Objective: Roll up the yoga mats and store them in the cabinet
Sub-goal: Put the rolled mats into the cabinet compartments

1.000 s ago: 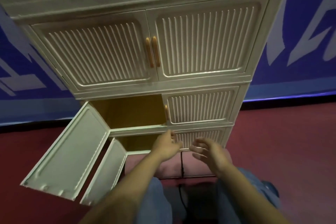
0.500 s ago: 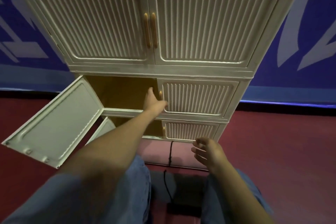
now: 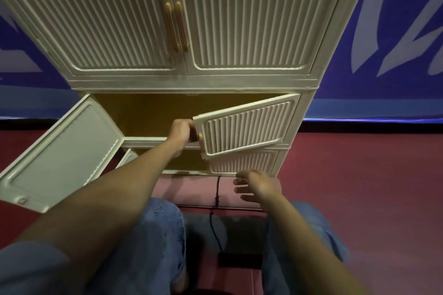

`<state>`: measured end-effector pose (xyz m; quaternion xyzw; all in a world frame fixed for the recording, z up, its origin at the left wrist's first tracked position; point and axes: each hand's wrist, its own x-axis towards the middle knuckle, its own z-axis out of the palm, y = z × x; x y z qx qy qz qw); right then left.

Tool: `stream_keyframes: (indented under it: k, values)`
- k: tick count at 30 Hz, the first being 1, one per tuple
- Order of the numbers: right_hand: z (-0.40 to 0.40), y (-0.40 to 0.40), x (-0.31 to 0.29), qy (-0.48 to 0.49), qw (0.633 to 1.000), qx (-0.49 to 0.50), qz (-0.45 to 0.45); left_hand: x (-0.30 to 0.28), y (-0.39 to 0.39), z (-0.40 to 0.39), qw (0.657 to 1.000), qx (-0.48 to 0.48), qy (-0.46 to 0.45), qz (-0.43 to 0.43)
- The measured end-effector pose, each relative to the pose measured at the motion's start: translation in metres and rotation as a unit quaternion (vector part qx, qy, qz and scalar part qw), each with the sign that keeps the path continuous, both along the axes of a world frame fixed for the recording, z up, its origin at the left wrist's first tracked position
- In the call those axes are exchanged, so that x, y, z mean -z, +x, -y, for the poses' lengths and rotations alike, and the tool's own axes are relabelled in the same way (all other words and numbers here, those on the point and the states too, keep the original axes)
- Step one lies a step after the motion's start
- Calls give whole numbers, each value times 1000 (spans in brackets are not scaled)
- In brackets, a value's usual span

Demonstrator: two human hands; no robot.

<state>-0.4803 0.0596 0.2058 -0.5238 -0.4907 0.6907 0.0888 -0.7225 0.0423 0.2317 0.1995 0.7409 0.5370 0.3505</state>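
Nearest the camera were the person's knees in blue jeans (image 3: pixel 153 235), and between them and the cabinet (image 3: pixel 191 84) lay a rolled pink mat (image 3: pixel 191 191) on the dark red floor. Its long axis ran left to right, parallel to the cabinet front, with a black cord (image 3: pixel 217 189) round its middle. The right hand (image 3: pixel 260 187) hovered just above the roll's right part, fingers spread and holding nothing, and was clearly the nearer hand to it. The left hand (image 3: pixel 183 132) reached farther off, closed round the handle at the edge of the right-hand door (image 3: pixel 244 127), which stood part open. The left-hand door (image 3: pixel 62 155) hung wide. Behind them the yellow compartment (image 3: pixel 153 110) was also wider than tall, so the roll would probably go in lengthwise, pushed straight forward.
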Motion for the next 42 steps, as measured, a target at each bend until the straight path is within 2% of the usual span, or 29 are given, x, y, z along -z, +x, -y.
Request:
stream_keyframes:
  k: [3, 5, 7, 11, 15, 18, 20, 23, 25, 26, 28, 30, 32, 35, 36, 37, 38, 41, 42]
  values:
    - [15, -1, -4, 11, 994, -105, 20, -3, 12, 17, 990, 113, -74, 31]
    - [22, 2, -3, 16, 988, -149, 25, -1, 26, 28, 969, 203, -137, 18]
    - [25, 7, 2, 9, 974, -221, 44, 1, 41, 33, 949, 270, -163, 2]
    - [28, 24, 6, -24, 891, -420, 172, 1, 64, 30, 929, 336, -153, -34]
    - [34, 46, 9, -12, 844, -497, 202, -8, 98, 23, 921, 377, -92, -20]
    - [50, 58, 16, 30, 846, -503, 175, -2, 132, 26, 914, 402, -60, -2]
    - [63, 63, 26, 26, 847, -505, 164, 10, 154, 28, 903, 423, -56, 49]
    - [73, 63, 45, 43, 874, -465, 136, 24, 176, 26, 866, 471, -54, 159]
    - [67, 60, 54, 105, 896, -414, 123, 33, 177, 26, 868, 460, -82, 170]
    - [61, 58, 56, 133, 903, -389, 126, 40, 172, 26, 879, 444, -106, 137]
    - [44, 54, 59, 159, 914, -349, 131, 58, 157, 26, 890, 429, -157, -11]
    - [31, 52, 59, 151, 922, -329, 138, 82, 140, 29, 869, 427, -203, -147]
    - [22, 56, 64, 126, 925, -321, 159, 106, 125, 33, 870, 382, -254, -180]
    - [8, 66, 72, 136, 901, -358, 203, 140, 111, 47, 884, 317, -298, -171]
    - [3, 70, 73, 144, 892, -369, 217, 149, 111, 55, 875, 327, -317, -167]
    - [-3, 74, 74, 151, 885, -376, 229, 156, 114, 64, 851, 358, -338, -182]
    - [-8, 76, 72, 157, 879, -381, 242, 162, 118, 73, 815, 400, -366, -202]
    - [-18, 81, 70, 191, 869, -373, 263, 173, 134, 91, 667, 535, -451, -255]
    - [-20, 80, 70, 199, 871, -369, 256, 178, 136, 93, 640, 550, -465, -266]
